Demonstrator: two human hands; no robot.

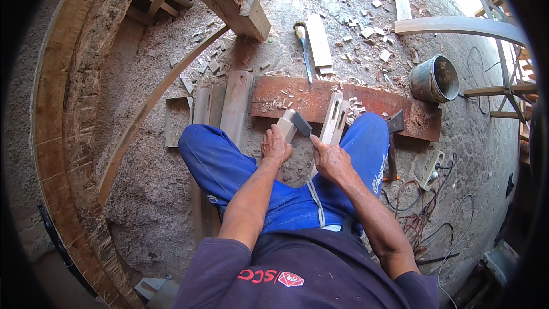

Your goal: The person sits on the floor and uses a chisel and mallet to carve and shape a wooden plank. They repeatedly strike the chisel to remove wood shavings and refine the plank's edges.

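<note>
My left hand (276,145) is closed round a pale wooden piece (286,124) between my knees, its far end by the plank's near edge. In my right hand (333,160) is a dark grey, flat rectangular tool (301,124), its face slanting against or just over the wood; its exact kind cannot be told. Beside that hand a pale timber with slots (332,115) leans on a reddish-brown plank (354,100). By my right knee a hammer-like tool (392,157) with a dark head rests against the plank.
A chisel (307,60) lies beside a pale board (319,43) ahead. A metal bucket (436,79) stands at the right, near a socket block (432,170) and tangled cables (420,212). Large curved timber (68,137) rises on the left. Wood chips cover much of the floor.
</note>
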